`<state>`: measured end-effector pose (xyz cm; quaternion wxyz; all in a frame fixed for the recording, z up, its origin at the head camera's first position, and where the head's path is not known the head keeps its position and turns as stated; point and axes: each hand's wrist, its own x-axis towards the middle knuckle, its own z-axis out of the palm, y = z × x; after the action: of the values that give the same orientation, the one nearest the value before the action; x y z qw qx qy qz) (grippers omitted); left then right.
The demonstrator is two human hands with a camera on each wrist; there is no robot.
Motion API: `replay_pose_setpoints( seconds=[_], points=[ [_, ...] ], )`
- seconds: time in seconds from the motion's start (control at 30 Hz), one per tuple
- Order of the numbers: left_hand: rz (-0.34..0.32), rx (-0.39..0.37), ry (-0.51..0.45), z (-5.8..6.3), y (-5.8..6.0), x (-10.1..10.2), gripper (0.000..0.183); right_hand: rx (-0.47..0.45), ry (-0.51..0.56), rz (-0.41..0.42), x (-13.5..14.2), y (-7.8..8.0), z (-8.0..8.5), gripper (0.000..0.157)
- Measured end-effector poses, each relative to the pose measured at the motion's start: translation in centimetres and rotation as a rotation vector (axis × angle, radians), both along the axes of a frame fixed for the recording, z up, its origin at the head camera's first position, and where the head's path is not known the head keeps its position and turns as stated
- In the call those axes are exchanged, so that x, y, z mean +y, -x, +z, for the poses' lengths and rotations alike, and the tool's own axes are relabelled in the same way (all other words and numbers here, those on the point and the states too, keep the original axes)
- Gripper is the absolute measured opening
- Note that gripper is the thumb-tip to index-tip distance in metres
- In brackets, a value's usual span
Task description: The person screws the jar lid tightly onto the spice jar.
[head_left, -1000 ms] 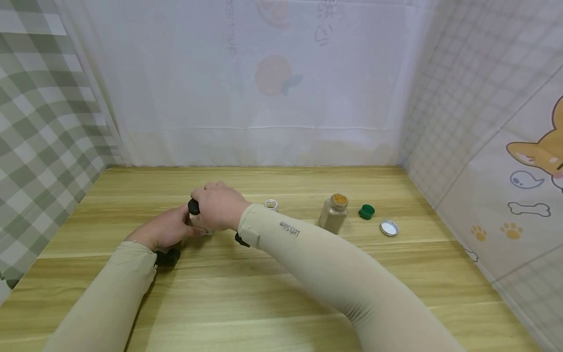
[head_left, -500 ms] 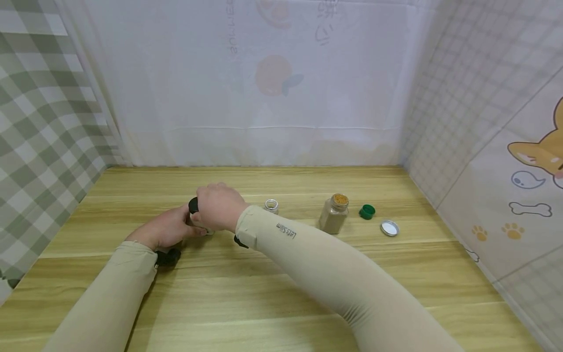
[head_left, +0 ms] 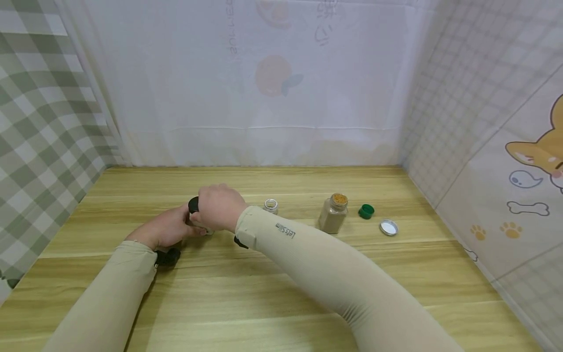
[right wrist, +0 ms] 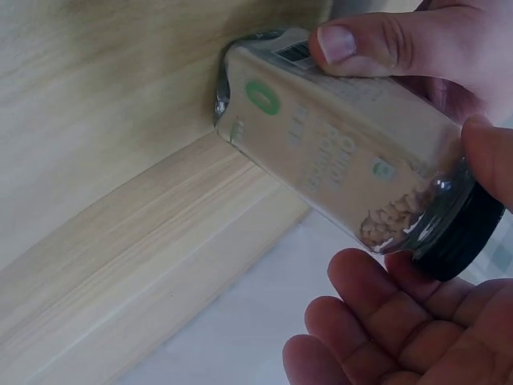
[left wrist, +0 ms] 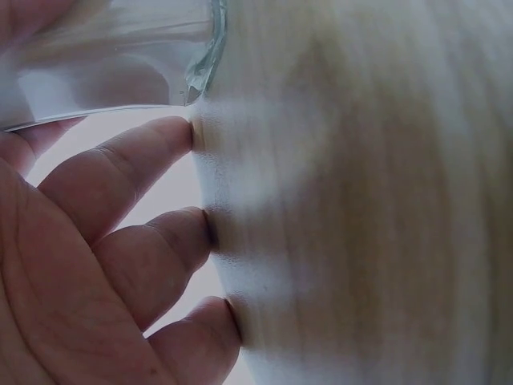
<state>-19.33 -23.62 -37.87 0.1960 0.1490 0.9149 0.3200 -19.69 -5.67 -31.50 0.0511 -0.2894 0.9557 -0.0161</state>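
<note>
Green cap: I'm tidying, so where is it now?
In the head view, the green cap sits right of centre, between the brown jar and the silver-rimmed lid.

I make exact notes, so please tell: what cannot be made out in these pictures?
Right wrist: fine print on the held jar, blurred.
Head: much of that jar, behind the right hand.
Left wrist: its lid, past the left edge.
Head: base of the small jar, behind the right sleeve.

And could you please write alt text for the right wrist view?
A person's left grip is on a clear, labelled jar, the right grip on its black lid. Tan grains show near the lid; the jar stands on a wooden table.
</note>
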Motion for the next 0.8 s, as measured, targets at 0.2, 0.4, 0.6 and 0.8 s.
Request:
replay_pose_setpoints(
  seconds=[0.2, 0.4, 0.6, 0.8],
  points=[
    [-0.004, -0.009, 0.025, 0.2, -0.1, -0.1, 0.074, 0.009, -0.046, 0.034, 0.2, -0.1, 0.2, 0.049],
    [-0.026, 0.021, 0.009, 0.1, 0.0, -0.2, 0.074, 0.033, -0.103, 0.118, 0.4, -0.2, 0.9, 0.051],
    [-0.021, 0.023, 0.004, 0.0, 0.1, -0.2, 0.075, 0.071, -0.146, 0.137, 0.2, -0.2, 1.0, 0.042],
    [-0.014, 0.017, 0.013, -0.2, 0.2, -0.2, 0.078, 0.09, -0.15, 0.147, 0.1, -0.1, 0.9, 0.038]
  ],
)
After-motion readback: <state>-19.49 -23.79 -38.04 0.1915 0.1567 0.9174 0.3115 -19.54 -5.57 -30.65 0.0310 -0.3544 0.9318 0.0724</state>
